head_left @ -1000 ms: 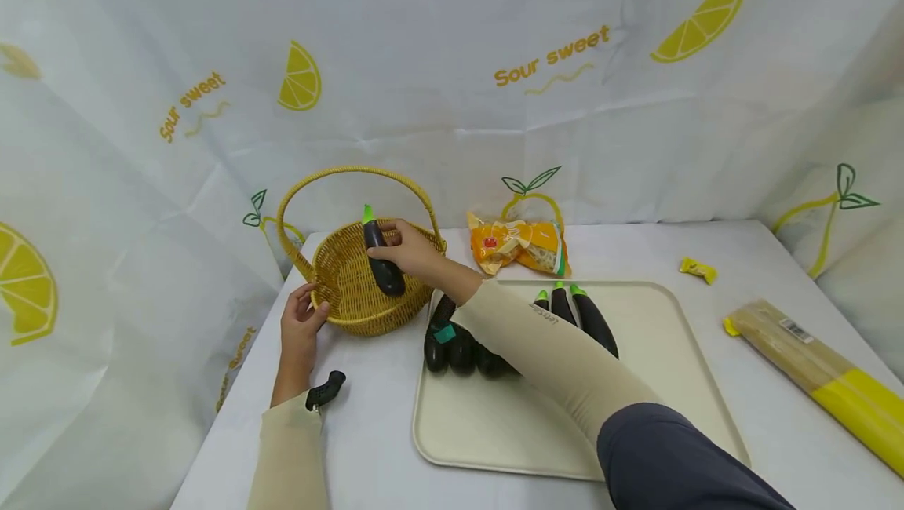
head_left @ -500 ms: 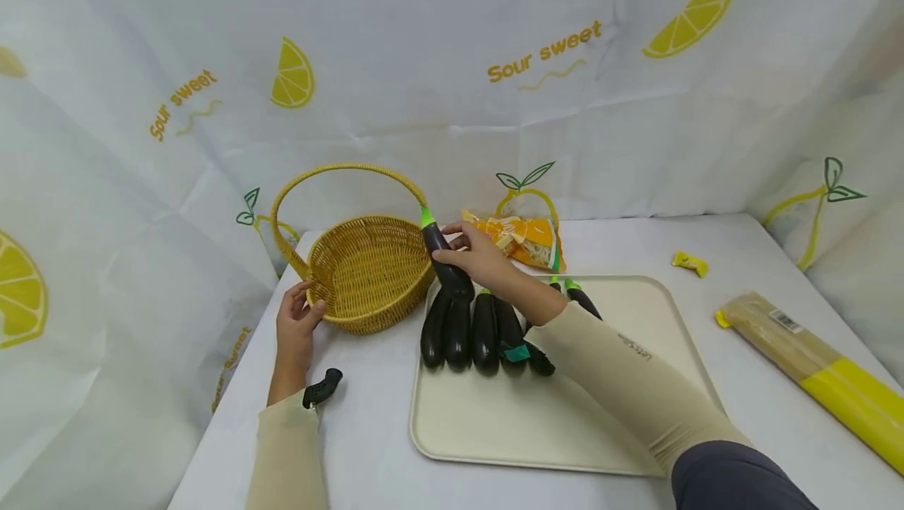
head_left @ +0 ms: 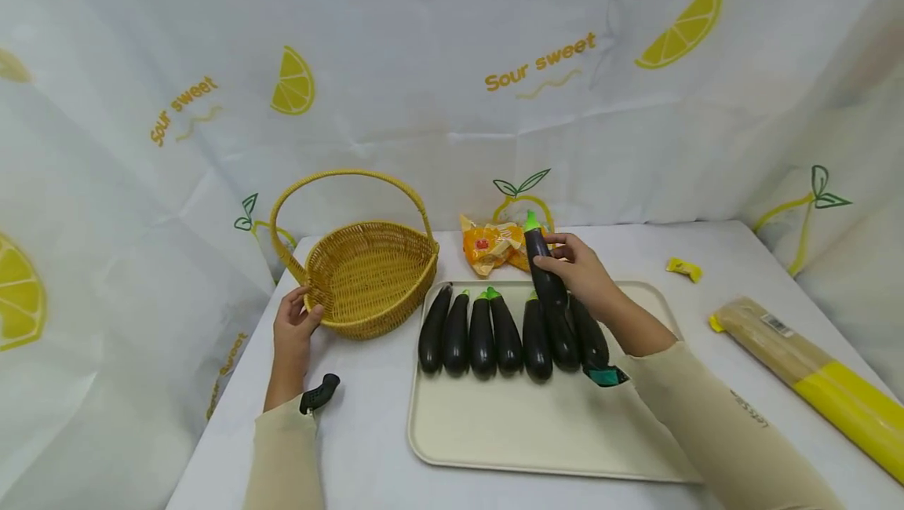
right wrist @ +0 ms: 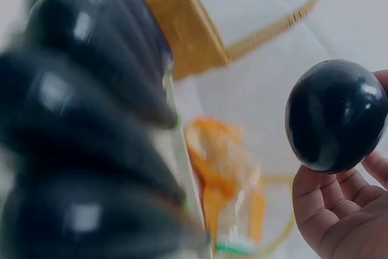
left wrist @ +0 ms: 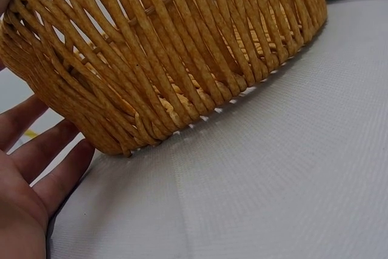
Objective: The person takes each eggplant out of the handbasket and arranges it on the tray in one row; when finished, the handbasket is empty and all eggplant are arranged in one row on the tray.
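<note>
My right hand [head_left: 585, 278] grips an eggplant [head_left: 544, 267] by its side, green stem end up, above the back part of the beige tray [head_left: 508, 424]. In the right wrist view the held eggplant [right wrist: 333, 116] shows its round dark end, with fingers around it. Several other eggplants [head_left: 482, 341] lie side by side on the tray, stems toward the back; the held one partly covers some of them. My left hand [head_left: 292, 337] holds the left rim of a woven basket [head_left: 374, 326] with a tall handle. In the left wrist view, fingers [left wrist: 60, 168] press against the basket's outer wall [left wrist: 163, 47].
An orange snack bag [head_left: 487, 247] lies behind the tray. On the right are a small yellow wrapped item [head_left: 683, 268] and a long yellow-and-clear packet [head_left: 805, 377]. A lemon-print cloth [head_left: 395, 102] hangs behind the white table [head_left: 360, 431].
The right hand has carried the eggplant from above the basket rightward, over the row, to the tray's back middle. The left hand has stayed on the basket rim.
</note>
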### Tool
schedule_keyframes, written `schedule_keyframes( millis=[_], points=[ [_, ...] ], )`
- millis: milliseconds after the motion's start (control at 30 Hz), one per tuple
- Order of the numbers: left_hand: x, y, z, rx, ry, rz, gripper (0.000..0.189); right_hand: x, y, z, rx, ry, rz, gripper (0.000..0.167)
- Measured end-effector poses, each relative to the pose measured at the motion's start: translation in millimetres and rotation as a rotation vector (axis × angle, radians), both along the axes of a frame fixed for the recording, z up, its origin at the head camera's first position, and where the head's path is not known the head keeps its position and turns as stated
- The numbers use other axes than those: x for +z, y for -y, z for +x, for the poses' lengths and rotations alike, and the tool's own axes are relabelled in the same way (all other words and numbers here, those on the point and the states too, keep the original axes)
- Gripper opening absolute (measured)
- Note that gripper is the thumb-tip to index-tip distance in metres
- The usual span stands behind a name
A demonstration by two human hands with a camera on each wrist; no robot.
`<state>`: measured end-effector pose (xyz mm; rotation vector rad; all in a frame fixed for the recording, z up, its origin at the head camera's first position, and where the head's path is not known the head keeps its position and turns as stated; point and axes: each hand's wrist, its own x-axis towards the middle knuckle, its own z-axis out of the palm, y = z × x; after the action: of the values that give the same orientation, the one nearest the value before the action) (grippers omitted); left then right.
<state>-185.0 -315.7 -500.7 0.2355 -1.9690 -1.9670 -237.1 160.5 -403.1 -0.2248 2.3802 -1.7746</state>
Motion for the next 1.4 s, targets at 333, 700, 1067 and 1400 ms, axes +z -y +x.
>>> schedule_keyframes(
  millis=[333, 700, 1067, 1400],
  points=[
    [2.3, -3.1, -2.3, 0.007, 0.002, 0.005, 0.048, -28.7, -70, 21.4, -0.124, 0.050, 0.152, 0.072],
    [0.6, -1.6, -0.7, 0.018, -0.014, 0.001, 0.045, -63.5, -100, 40.0, -0.132, 0.095, 0.258, 0.076],
    [-1.3, -1.0, -2.4, 0.018, 0.007, 0.011, 0.047, -71.4, -101, 44.5, -0.094, 0.042, 0.436, 0.075],
    [21.7, 6.6, 2.4, 0.119, -0.145, 0.059, 0.046, -71.0, -100, 40.7, -0.070, -0.008, 0.525, 0.077]
  ],
)
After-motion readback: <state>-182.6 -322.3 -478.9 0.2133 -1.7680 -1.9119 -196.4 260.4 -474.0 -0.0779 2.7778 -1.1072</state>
